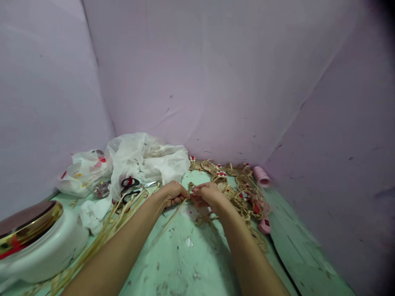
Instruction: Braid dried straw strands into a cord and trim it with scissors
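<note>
left hand (pixel 174 194) pinching straw strand (pixel 174 216), right hand (pixel 207 193) close beside, green tabletop (pixel 173 255)

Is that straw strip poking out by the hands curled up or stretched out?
Stretched out: the straw strip runs nearly straight from the left hand. I can't tell whether its tip touches the green surface.

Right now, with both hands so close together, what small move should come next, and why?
I'd suggest the left hand gently draw the straw strand snug while the right hand steadies the small straw piece. The left fingers are curled closed where the strand emerges, its tail hangs loose, and the right fingertips are right at the piece.
</note>
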Demonstrator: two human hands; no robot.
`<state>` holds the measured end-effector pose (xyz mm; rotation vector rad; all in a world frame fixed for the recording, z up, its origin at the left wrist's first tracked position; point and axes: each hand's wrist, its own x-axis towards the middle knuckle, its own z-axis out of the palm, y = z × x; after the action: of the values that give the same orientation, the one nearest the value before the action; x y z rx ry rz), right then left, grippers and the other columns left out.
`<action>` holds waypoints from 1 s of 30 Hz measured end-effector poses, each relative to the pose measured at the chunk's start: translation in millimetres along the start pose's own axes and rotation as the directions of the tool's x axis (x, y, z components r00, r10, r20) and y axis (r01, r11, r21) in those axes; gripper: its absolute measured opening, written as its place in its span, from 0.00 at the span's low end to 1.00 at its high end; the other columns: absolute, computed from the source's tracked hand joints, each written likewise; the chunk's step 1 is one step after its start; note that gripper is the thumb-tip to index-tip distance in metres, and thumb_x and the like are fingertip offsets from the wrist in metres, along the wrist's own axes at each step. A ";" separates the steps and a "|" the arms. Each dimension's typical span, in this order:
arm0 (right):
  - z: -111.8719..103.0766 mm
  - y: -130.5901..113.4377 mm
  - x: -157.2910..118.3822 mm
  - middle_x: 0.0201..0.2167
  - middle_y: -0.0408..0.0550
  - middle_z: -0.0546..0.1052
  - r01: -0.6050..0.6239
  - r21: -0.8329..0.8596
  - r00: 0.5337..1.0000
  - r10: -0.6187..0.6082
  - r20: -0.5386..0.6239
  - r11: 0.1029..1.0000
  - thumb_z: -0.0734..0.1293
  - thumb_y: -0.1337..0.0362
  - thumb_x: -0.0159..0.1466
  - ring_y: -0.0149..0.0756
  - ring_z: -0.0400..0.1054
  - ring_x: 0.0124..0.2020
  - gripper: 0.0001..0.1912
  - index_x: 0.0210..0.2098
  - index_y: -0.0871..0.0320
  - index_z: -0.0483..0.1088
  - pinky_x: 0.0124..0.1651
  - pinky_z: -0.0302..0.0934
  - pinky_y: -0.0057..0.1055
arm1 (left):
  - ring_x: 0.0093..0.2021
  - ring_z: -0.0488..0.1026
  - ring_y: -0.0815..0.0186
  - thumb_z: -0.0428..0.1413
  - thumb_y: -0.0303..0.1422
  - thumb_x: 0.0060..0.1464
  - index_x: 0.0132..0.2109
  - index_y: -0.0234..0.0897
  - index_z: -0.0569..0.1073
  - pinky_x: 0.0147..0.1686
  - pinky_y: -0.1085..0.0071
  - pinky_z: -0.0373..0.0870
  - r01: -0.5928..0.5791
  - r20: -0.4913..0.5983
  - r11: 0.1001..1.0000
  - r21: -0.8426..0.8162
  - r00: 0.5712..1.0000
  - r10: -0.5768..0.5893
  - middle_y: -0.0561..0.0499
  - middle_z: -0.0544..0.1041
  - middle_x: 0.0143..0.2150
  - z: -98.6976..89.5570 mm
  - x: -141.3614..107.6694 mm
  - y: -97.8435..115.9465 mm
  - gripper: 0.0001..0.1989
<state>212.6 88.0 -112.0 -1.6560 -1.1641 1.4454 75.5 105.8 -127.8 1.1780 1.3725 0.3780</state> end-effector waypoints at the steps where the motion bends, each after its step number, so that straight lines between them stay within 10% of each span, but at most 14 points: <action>1: 3.0 2.0 1.0 0.14 0.44 0.68 -0.022 0.042 0.999 0.020 0.048 0.999 0.61 0.73 0.49 0.26 0.60 0.15 0.03 0.20 0.62 0.64 0.20 0.58 0.23 | 0.09 0.47 0.79 0.52 0.28 0.34 0.15 0.34 0.59 0.10 0.79 0.39 -0.008 -0.002 1.000 -0.004 1.000 0.008 0.59 0.54 0.08 0.5 0.1 -0.4 0.08; 17: 10.3 22.1 9.8 0.06 0.36 0.56 0.081 -0.067 0.993 -0.075 0.091 0.994 0.60 0.73 0.44 0.21 0.46 0.08 0.08 0.11 0.61 0.59 0.13 0.39 0.21 | 0.12 0.52 0.76 0.51 0.25 0.31 0.15 0.32 0.66 0.13 0.78 0.46 -0.132 -0.194 0.859 0.494 0.947 0.257 0.58 0.55 0.08 7.0 -5.2 6.0 0.03; 25: 9.5 25.3 9.6 0.06 0.34 0.51 0.122 -0.058 0.991 -0.118 0.071 0.991 0.61 0.72 0.43 0.19 0.41 0.10 0.08 0.12 0.61 0.57 0.14 0.33 0.22 | 0.14 0.59 0.73 0.51 0.26 0.32 0.24 0.32 0.73 0.16 0.77 0.55 -0.202 -0.036 0.788 0.582 0.961 0.273 0.55 0.64 0.14 -17.2 -20.4 12.9 0.08; 30: 8.2 25.7 10.4 0.05 0.34 0.52 0.105 -0.090 0.994 -0.101 0.049 0.990 0.62 0.71 0.43 0.20 0.41 0.09 0.07 0.12 0.61 0.59 0.13 0.34 0.22 | 0.16 0.60 0.75 0.52 0.32 0.38 0.27 0.30 0.73 0.17 0.78 0.55 -0.355 -0.242 0.763 0.540 0.803 0.545 0.53 0.67 0.17 -25.6 -52.2 53.5 0.09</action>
<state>209.9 86.6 -140.8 -1.6082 -1.3396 1.3882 61.9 97.7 -50.4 1.9521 1.5522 0.6842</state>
